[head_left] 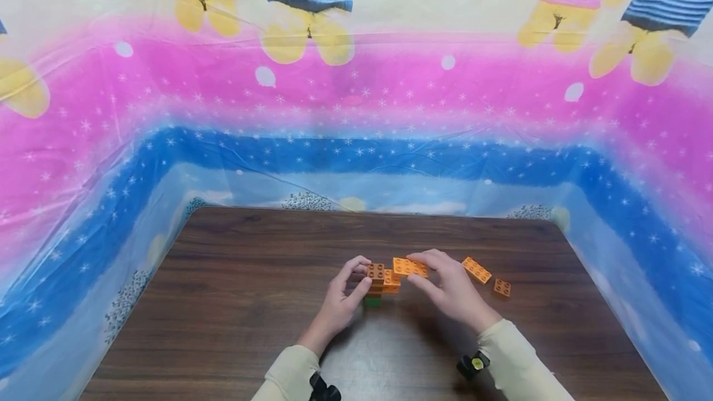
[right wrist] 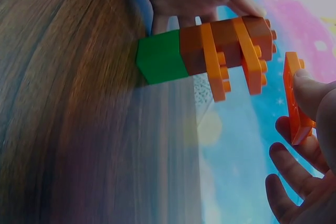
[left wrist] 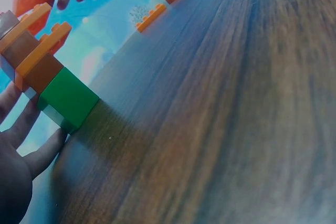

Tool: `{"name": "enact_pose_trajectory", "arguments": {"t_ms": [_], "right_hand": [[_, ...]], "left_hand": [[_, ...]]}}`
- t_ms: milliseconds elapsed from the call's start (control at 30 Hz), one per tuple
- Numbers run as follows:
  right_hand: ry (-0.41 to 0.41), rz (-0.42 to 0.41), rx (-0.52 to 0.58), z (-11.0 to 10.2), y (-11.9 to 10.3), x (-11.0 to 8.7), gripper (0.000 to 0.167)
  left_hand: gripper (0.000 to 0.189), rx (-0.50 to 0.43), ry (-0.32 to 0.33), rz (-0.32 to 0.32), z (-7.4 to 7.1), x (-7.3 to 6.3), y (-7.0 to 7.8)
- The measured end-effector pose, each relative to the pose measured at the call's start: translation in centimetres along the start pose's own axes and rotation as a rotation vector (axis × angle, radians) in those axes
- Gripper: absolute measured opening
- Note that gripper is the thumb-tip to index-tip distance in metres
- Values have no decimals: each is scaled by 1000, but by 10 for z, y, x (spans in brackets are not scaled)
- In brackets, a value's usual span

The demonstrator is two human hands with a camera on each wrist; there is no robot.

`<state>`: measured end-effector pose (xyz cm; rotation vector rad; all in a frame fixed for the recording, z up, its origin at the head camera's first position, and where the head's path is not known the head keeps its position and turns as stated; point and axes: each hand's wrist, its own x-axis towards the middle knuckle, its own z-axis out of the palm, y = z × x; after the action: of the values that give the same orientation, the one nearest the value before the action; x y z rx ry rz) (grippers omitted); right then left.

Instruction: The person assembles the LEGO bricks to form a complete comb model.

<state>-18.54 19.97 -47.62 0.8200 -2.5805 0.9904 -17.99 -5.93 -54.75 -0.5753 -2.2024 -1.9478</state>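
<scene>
Our left hand (head_left: 338,294) gripped the tower (head_left: 376,277) short of the table's (head_left: 250,265) far edge; our right hand (head_left: 455,289) pinched a plate (head_left: 405,267) we needed level before pressing.

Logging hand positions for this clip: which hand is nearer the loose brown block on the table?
Right. The right hand is left of the loose brown block in the head view; the left hand is farther left, holding the block stack.
</scene>
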Motion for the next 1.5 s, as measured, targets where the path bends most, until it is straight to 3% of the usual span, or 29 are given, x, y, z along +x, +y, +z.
{"name": "enact_pose_trajectory", "arguments": {"t_ms": [100, 333, 833, 1200, 1500], "right_hand": [[-3, -18, 13, 3, -3, 4, 38], [-18, -67, 43, 11, -13, 12, 37], [-54, -63, 42, 20, -22, 21, 37], [-113, -76, 29, 15, -27, 25, 37], [-124, -125, -57, 10, -30, 28, 36]], "left_hand": [[32, 7, -5, 6, -1, 0, -1], [31, -11, 8, -14, 0, -4, 35], [33, 25, 36, -48, 4, 0, 3], [35, -23, 0, -35, -1, 0, 0], [33, 9, -20, -31, -2, -1, 1]]}}
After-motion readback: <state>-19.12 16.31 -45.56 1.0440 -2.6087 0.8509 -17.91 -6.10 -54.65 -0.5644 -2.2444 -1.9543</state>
